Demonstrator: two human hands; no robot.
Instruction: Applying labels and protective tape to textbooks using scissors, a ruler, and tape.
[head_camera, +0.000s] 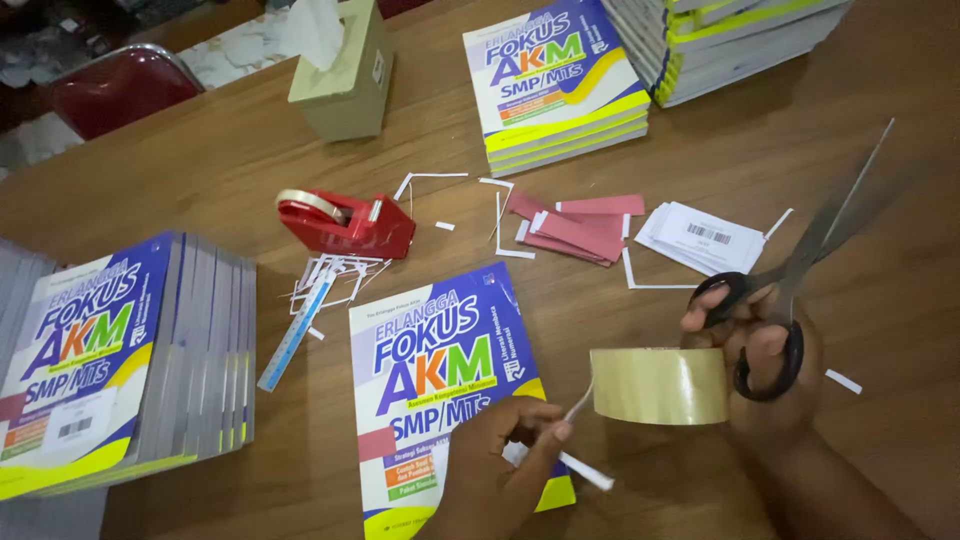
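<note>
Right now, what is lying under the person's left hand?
Under the left hand lies a single book with a purple and yellow cover, flat on the wooden table. The fingers pinch a white paper strip. The cover's lower right part is hidden.

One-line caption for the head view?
Right hand holds scissors and tape roll; left hand pinches a paper strip over a book.

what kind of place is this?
Probably a school office or bookshop back room where books get labelled: stacks of identical workbooks on a wooden table, barcode stickers, a red tape dispenser.
</note>
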